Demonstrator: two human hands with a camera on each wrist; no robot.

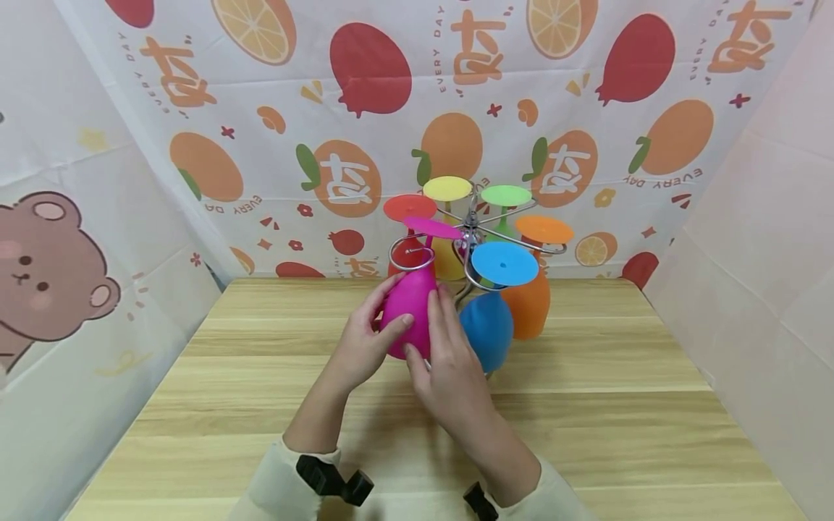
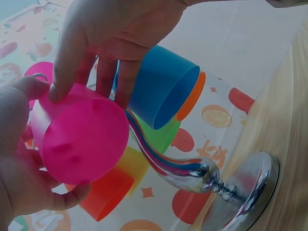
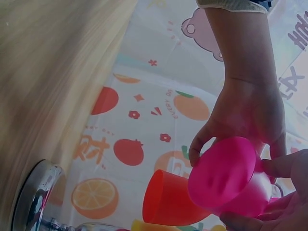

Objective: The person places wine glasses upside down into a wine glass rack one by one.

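Both hands grip a magenta plastic goblet (image 1: pixel 409 318) that hangs upside down, its foot uppermost and its mouth facing down. My left hand (image 1: pixel 366 339) holds the bowl from the left, thumb across the front. From the right, my right hand (image 1: pixel 449 369) has its fingers along the bowl and the thumb low on it. The goblet's stem is at a wire loop (image 1: pixel 394 260) of a shiny metal rack (image 2: pixel 185 168). Just right of the right hand hangs a blue goblet (image 1: pixel 487 329). A red goblet (image 3: pixel 171 199) hangs behind the magenta one, partly hidden.
Orange (image 1: pixel 531 304), yellow (image 1: pixel 447 189) and green (image 1: pixel 507 195) goblets hang farther round the rack. Its round metal base (image 2: pixel 262 180) stands on the wooden table (image 1: pixel 260 405). A fruit-print cloth (image 1: pixel 274 181) covers the wall behind.
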